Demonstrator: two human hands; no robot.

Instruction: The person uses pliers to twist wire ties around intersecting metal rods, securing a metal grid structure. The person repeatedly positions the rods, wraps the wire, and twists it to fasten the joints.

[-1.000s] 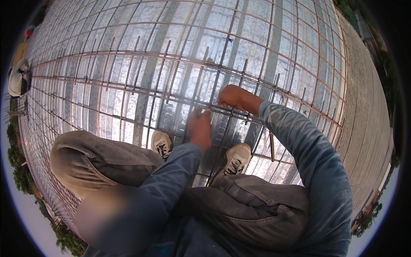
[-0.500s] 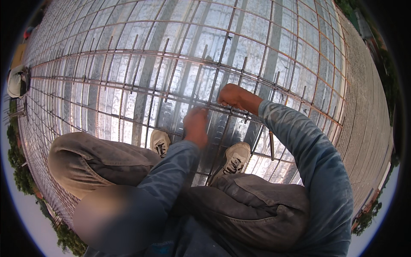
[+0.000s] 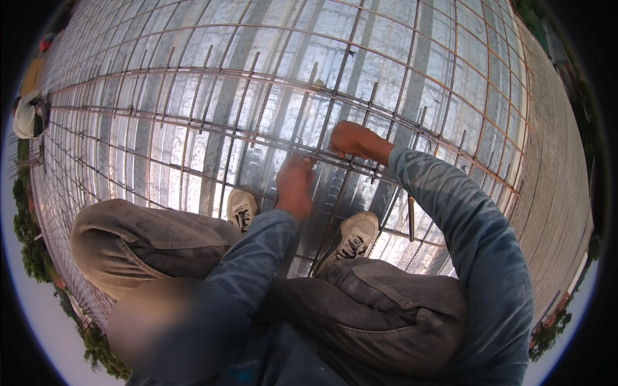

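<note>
Both hands have barely shifted since the earlier frame: the left hand [image 3: 295, 186] has crept slightly up the rebar [image 3: 360, 164], while the right hand [image 3: 351, 140] stays at the same crossing. That rebar runs across the mesh just ahead of the shoes [image 3: 353, 237], over the shiny ribbed deck [image 3: 193, 128].

The right hand is closed around the crossing, fingers curled in and pinching something there; what sits between them is too small to tell. The left hand lies knuckles-up on the bars nearer the shoes, fingers bent down over a bar; whether it truly clamps the bar cannot be told.

Judging by its look, the rebar is stiff, heavy and rough with rust, so it should not slip in a bare hand, and it will not bend under finger force. It seems best held close to a crossing, where the bars brace each other. A loose short rod [image 3: 411, 219] lies right of the shoes. Far left of the shoes, a white hat [image 3: 27, 116] sits at the mesh edge.
</note>
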